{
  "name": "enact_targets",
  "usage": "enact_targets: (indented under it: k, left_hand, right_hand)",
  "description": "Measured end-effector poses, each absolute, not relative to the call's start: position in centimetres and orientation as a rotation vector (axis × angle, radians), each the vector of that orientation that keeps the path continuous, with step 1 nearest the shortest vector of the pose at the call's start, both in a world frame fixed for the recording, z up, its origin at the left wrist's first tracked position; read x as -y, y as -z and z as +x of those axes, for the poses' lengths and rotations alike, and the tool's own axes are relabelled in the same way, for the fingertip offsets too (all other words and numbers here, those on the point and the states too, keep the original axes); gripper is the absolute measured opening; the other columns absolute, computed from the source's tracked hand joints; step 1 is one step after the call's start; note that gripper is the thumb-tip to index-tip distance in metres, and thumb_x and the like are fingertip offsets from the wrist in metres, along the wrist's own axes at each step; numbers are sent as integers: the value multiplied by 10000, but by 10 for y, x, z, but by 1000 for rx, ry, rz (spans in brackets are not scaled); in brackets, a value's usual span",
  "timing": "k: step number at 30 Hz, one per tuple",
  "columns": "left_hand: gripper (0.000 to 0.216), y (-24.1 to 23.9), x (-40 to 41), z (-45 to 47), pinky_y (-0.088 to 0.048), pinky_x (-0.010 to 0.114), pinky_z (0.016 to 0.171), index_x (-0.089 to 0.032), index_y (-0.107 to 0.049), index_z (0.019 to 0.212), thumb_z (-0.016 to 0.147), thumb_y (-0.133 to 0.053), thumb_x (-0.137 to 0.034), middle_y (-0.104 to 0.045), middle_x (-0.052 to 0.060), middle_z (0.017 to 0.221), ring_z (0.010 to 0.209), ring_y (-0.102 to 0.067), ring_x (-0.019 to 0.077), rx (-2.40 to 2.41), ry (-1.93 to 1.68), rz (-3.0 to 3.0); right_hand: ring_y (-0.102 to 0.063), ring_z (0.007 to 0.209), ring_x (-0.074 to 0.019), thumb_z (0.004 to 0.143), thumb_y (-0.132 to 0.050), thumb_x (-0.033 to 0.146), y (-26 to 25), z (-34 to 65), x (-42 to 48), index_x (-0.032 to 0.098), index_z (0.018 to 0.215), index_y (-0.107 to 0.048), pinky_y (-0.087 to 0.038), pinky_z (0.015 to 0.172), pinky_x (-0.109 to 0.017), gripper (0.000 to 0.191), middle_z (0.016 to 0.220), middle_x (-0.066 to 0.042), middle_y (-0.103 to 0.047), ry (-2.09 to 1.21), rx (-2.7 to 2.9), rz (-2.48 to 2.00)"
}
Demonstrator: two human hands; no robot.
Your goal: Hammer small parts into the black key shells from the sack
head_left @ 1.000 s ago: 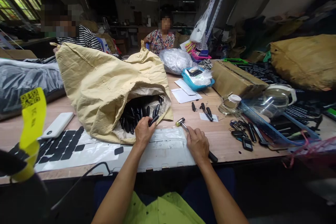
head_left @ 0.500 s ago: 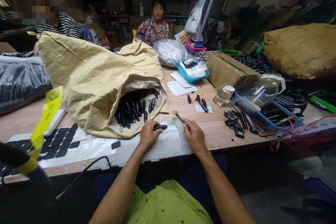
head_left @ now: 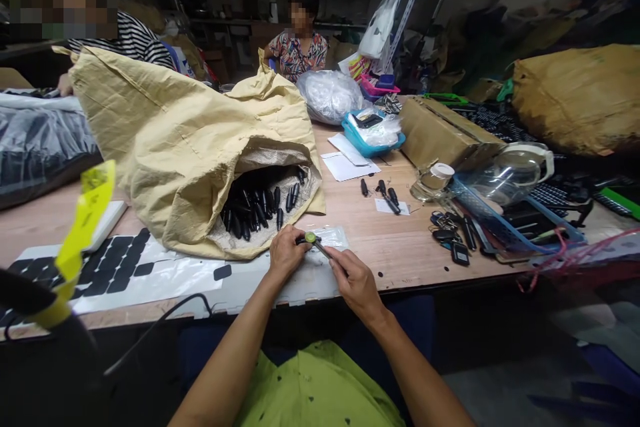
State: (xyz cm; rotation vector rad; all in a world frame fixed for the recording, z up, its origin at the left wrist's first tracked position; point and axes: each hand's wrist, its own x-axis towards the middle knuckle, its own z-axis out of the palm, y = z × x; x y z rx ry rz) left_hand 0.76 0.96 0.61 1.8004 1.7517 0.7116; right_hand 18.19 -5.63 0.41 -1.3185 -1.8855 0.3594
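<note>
R hand gripping hammer, head now swung over blk pc in L hand's grip, ctr frame; tool apparently at work.

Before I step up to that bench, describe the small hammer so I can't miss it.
Find the big cream sack with black pieces in its open mouth. Just in front of that mouth, the right hand grips the hammer. Its round yellow-green face sets it apart from those black pieces.
</note>
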Motion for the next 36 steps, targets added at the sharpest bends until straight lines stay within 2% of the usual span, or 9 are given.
enact_targets:
  k: [16,20,25,30,33,36]
  left_hand:
    - [131,-11,-7,10,-436,311,826,-232,-710,840,748,-729,-140,-660,7,915,955,-608,205,-1770,-705,1846]
    - [118,-8,-6,9,-441,300,786,-232,-688,830,744,-736,-167,-634,0,878,866,-597,186,-1775,-731,1882]
    - [132,-4,-3,11,-434,310,799,-227,-669,829,753,-767,-270,-621,9,870,891,-593,200,-1802,-741,1957]
    - [119,-6,-6,11,-429,344,838,-232,-680,966,852,-677,-265,-633,39,963,958,-585,226,-1779,-646,2066]
    - [83,-11,3,13,-417,369,857,-208,-668,946,889,-610,-227,-636,66,1008,983,-564,243,-1742,-591,2128]
    - [112,-16,32,17,-406,377,858,-201,-640,968,929,-541,-234,-653,70,979,960,-553,240,-1511,-611,2222]
  right_hand:
    - [-675,935,-156,975,-425,254,6,197,49,260,1213,-688,-530,835,-254,354,996,-43,-727,-264,1800,-1420]
    - [-636,875,-169,956,-449,228,9,209,30,277,1184,-704,-492,772,-256,346,921,-40,-699,-16,1774,-1536]
    - [-517,729,-173,913,-501,155,21,220,14,261,1097,-741,-368,645,-277,320,752,-38,-606,341,1847,-1762]
    - [-462,736,-171,905,-523,146,27,219,13,266,1121,-726,-313,654,-288,320,769,-38,-566,460,1888,-1820]
    - [-455,753,-175,905,-533,159,26,217,14,267,1131,-716,-302,660,-294,310,784,-38,-562,475,1895,-1843]
    - [-455,766,-179,909,-530,162,25,217,15,266,1133,-710,-294,665,-298,306,788,-38,-559,476,1903,-1851]
